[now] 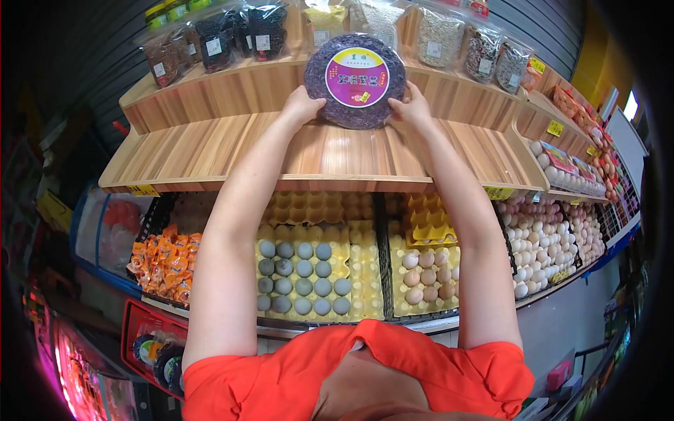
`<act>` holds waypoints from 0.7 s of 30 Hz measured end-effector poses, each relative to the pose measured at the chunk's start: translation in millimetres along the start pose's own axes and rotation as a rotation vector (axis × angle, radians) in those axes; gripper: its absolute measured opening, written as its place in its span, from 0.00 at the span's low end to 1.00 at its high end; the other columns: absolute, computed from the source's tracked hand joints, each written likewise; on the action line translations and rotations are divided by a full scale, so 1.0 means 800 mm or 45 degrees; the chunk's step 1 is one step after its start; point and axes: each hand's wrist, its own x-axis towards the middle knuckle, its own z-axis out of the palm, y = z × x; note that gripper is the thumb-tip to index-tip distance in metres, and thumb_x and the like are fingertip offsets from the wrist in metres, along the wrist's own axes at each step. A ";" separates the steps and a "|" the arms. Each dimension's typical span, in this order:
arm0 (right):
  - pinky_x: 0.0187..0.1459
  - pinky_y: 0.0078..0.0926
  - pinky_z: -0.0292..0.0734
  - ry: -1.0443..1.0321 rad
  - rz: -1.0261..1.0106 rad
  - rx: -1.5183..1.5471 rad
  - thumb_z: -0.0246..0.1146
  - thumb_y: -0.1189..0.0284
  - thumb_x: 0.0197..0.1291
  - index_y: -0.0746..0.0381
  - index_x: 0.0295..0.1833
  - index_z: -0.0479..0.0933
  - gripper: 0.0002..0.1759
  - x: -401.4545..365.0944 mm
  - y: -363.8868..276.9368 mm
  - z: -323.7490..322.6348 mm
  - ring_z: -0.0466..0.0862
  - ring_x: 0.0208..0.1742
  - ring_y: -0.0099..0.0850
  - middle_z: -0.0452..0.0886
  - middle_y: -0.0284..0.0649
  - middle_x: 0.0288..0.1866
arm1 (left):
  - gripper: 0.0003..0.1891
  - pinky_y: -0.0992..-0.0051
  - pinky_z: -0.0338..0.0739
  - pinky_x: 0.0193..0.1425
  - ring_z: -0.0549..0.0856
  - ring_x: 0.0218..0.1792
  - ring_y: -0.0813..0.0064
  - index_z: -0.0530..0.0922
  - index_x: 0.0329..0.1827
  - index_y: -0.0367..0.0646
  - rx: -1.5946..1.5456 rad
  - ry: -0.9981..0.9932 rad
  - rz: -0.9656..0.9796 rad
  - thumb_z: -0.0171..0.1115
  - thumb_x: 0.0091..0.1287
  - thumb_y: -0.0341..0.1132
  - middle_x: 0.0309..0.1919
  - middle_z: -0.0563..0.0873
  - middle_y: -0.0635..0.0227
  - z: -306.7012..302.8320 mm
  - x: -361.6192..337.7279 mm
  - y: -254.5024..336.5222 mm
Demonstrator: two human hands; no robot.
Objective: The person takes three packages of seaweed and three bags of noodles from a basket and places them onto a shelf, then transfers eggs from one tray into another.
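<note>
Both arms reach forward to a round pack of dried seaweed [319, 77], a dark disc in clear wrap with a purple and yellow label. It stands upright, face toward me, just over the lower wooden shelf [210, 151] and against the upper tier. My left hand [303, 107] grips its lower left edge, thumb on the front. At the lower right edge my right hand [412, 108] holds it the same way. The fingers behind the disc are mostly hidden.
Bags of grains [440, 36] and dark dried goods [263, 35] line the top tier. Below are blue-grey eggs [303, 268], brown eggs [427, 275], white eggs [540, 242] and orange packets [165, 259]. A red basket [133, 330] holds round packs at lower left.
</note>
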 end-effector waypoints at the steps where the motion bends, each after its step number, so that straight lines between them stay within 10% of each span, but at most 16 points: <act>1: 0.31 0.26 0.80 0.002 -0.010 -0.039 0.65 0.79 0.54 0.60 0.70 0.57 0.38 0.003 0.002 0.000 0.82 0.37 0.28 0.80 0.42 0.40 | 0.21 0.75 0.79 0.35 0.83 0.36 0.71 0.71 0.52 0.32 0.013 0.074 0.057 0.64 0.59 0.33 0.43 0.82 0.58 0.002 0.002 -0.002; 8: 0.34 0.26 0.81 -0.013 0.075 -0.270 0.68 0.70 0.53 0.60 0.72 0.53 0.43 0.003 0.008 -0.007 0.83 0.40 0.32 0.79 0.48 0.47 | 0.26 0.75 0.79 0.34 0.83 0.33 0.69 0.69 0.53 0.28 -0.180 0.022 0.046 0.67 0.57 0.36 0.43 0.81 0.55 -0.007 -0.009 0.002; 16: 0.44 0.29 0.80 -0.004 -0.220 -0.390 0.67 0.66 0.53 0.60 0.72 0.52 0.44 -0.107 -0.027 -0.028 0.82 0.43 0.34 0.76 0.50 0.54 | 0.34 0.70 0.76 0.54 0.79 0.55 0.61 0.63 0.65 0.30 0.273 0.275 0.210 0.66 0.59 0.39 0.58 0.74 0.45 -0.032 -0.114 0.034; 18: 0.45 0.28 0.79 -0.149 -0.609 -0.197 0.65 0.70 0.55 0.60 0.71 0.53 0.41 -0.150 -0.021 -0.026 0.83 0.42 0.33 0.77 0.48 0.54 | 0.28 0.69 0.76 0.54 0.80 0.52 0.63 0.67 0.62 0.33 0.122 0.254 0.550 0.63 0.60 0.36 0.55 0.76 0.50 -0.028 -0.155 0.023; 21: 0.46 0.28 0.77 -0.608 -0.531 -0.103 0.64 0.74 0.56 0.63 0.67 0.61 0.33 -0.258 -0.037 -0.019 0.82 0.43 0.32 0.80 0.45 0.48 | 0.23 0.72 0.77 0.53 0.80 0.49 0.70 0.71 0.59 0.37 -0.082 0.029 0.704 0.62 0.60 0.27 0.50 0.79 0.59 -0.006 -0.274 0.019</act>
